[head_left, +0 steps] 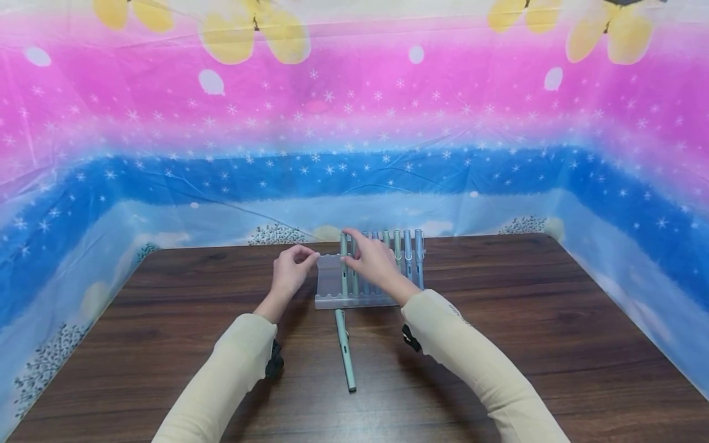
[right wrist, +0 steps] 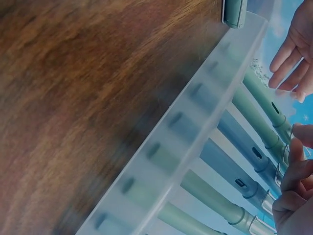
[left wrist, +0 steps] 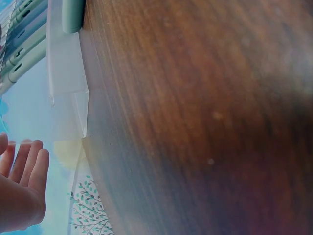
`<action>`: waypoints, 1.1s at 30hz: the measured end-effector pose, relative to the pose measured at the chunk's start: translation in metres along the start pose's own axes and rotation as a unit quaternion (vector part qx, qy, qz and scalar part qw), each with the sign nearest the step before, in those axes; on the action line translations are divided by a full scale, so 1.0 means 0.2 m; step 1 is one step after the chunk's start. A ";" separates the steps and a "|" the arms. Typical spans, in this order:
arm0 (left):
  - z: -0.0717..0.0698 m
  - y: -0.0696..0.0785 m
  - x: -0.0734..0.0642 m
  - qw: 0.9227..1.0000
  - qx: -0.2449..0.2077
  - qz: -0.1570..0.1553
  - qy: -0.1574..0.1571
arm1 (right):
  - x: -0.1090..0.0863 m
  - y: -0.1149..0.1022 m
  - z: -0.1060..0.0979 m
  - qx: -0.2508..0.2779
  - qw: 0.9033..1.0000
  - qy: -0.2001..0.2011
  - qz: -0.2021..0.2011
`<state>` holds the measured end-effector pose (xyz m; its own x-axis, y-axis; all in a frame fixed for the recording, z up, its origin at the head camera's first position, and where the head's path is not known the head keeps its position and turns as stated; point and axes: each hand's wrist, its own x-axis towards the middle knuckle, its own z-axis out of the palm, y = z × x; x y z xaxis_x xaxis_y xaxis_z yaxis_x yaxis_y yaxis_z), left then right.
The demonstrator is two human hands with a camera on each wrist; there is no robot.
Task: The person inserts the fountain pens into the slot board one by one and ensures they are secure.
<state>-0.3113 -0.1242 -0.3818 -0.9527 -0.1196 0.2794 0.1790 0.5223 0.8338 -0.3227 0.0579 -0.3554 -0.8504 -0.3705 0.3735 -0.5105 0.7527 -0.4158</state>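
A clear pen rack (head_left: 328, 302) stands on the table with several green and blue capped pens upright in a row. Its left end bears no pens. At the rack's upper left corner, the thumb and fingertips of my left hand (head_left: 289, 271) pinch the edge. My right hand (head_left: 376, 261) reaches over the row and holds the leftmost green pen (head_left: 344, 280) near its cap, thumb low and index finger at the top. The hand partly hides the middle pens. In front of the rack lies a loose green pen (head_left: 344, 351), clip to the right.
The dark wooden table (head_left: 498, 344) runs back to a pink and blue printed cloth (head_left: 354, 172) that hangs behind and at both sides. Blue pens (head_left: 419, 264) stand at the rack's right end.
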 end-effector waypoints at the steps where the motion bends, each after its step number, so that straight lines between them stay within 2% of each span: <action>1: 0.00 0.00 0.00 1.000 0.001 0.000 0.000 | 0.00 0.00 0.00 -0.001 1.000 0.000 0.000; 8: 0.00 0.00 0.00 1.000 0.000 -0.003 0.001 | 0.00 0.00 0.00 -0.006 1.000 -0.001 -0.001; 14: 0.01 0.00 0.00 1.000 -0.001 -0.006 0.001 | 0.00 0.00 0.00 0.016 1.000 0.006 -0.001; 19: 0.01 0.00 0.00 1.000 0.000 -0.005 0.000 | -0.05 0.01 0.00 0.035 0.997 0.048 -0.048; 22: 0.00 0.00 0.00 1.000 0.001 -0.005 0.002 | -0.10 0.01 0.01 0.037 0.995 0.056 -0.079; 26: 0.00 0.00 0.00 1.000 0.003 -0.006 0.001 | -0.16 0.02 0.03 0.037 0.995 0.025 -0.089; 33: 0.00 0.01 0.00 1.000 -0.001 -0.008 -0.001 | -0.25 0.02 0.05 0.044 0.994 -0.072 -0.067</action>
<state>-0.3103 -0.1237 -0.3806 -0.9560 -0.1251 0.2652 0.1650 0.5183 0.8391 -0.2839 0.0745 -0.3835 -0.7801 -0.5428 0.3111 -0.6244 0.6435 -0.4427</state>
